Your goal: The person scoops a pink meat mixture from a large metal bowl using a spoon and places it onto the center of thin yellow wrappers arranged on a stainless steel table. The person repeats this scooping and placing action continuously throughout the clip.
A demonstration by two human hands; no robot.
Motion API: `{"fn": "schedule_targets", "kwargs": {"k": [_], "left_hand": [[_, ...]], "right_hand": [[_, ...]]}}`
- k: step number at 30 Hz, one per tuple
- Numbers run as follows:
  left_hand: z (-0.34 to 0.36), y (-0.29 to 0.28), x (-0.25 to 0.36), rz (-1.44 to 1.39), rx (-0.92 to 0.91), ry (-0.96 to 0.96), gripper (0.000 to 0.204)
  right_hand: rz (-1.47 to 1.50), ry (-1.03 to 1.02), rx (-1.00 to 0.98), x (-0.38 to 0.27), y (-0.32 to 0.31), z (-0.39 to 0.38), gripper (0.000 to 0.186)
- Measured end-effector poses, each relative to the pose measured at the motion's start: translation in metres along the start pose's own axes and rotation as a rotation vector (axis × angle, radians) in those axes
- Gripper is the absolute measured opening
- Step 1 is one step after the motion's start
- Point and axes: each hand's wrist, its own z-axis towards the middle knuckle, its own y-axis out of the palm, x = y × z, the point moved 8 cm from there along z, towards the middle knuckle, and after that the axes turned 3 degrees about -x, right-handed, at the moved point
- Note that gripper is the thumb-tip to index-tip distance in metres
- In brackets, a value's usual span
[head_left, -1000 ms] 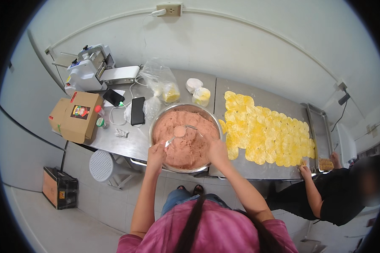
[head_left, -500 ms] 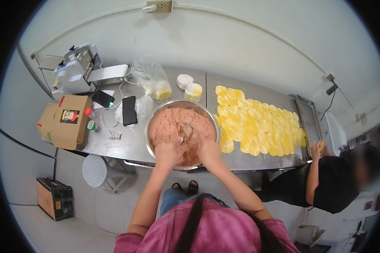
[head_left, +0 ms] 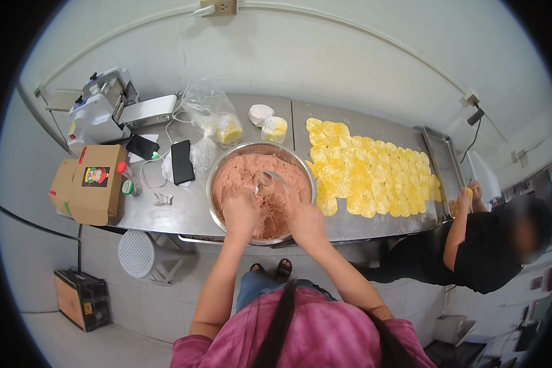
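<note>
A wide steel bowl point(head_left: 313, 178) full of pink minced meat mixture point(head_left: 245, 168) stands at the front edge of the table. My left hand point(head_left: 241, 214) is closed over the near left part of the mixture; a small pale bit shows by its thumb, too small to name. My right hand point(head_left: 306, 222) is closed at the near right, its fingertips partly hidden. From its fingers a curved metal utensil point(head_left: 278, 178), seemingly a spoon, reaches over the middle of the bowl. Yellow round wrappers point(head_left: 368, 172) lie overlapping in rows to the right.
Wrapped wrapper stacks point(head_left: 274, 129) and a plastic bag point(head_left: 211, 110) sit behind the bowl. Leftward are phones point(head_left: 182, 162), small bottles point(head_left: 129, 187), a cardboard box point(head_left: 98, 184) and a white machine point(head_left: 104, 113). A stool point(head_left: 138, 254) stands below. A co-worker point(head_left: 478, 245) works by a metal tray point(head_left: 441, 165).
The whole view has shifted slightly. Both my hands stay over the bowl, and the metal utensil lies at a different angle. The co-worker's hands have risen a little and moved apart.
</note>
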Motion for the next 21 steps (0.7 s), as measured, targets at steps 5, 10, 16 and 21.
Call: {"fn": "schedule_targets", "kwargs": {"k": [5,10,16,21], "left_hand": [[-0.002,0.003,-0.008,0.034,-0.040,-0.015,0.028],[-0.002,-0.001,0.011,0.047,-0.040,0.104,0.029],[-0.016,0.016,0.031,0.206,-0.059,0.200,0.026],[-0.022,0.044,0.029,0.331,-0.129,0.115,0.026]], "right_hand": [[-0.177,-0.258,0.121,-0.005,-0.004,-0.005,0.028],[-0.217,-0.283,0.139,-0.002,-0.027,0.000,0.036],[0.227,-0.310,0.117,0.050,-0.007,0.021,0.024],[1.373,0.294,-0.649,0.105,0.018,0.008,0.004]]}}
